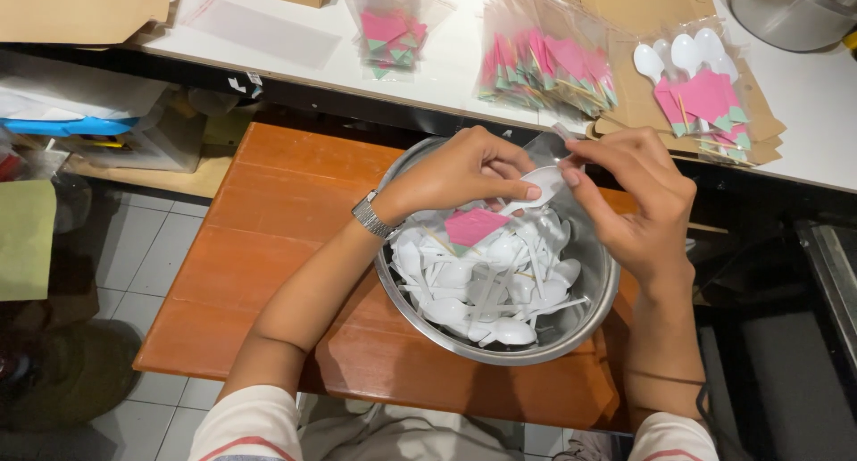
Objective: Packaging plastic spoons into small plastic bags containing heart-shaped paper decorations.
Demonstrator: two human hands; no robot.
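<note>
Over a steel bowl (580,323) full of white plastic spoons (482,287), my left hand (460,171) pinches a white plastic spoon (540,186) together with a pink-and-green folded napkin (473,225) and a thin wooden stick. My right hand (638,193) holds a clear plastic bag (558,144) at its mouth, right against the spoon's bowl end. A metal watch is on my left wrist. The bowl rests on an orange-brown wooden stool top (268,238).
A white table (446,68) behind holds rows of packed clear bags (544,64) with pink napkins, a pack with white spoons (696,86) on brown cardboard pieces, another small pile (393,28), and a steel pot (790,10) at the top right. Cluttered shelves stand at left.
</note>
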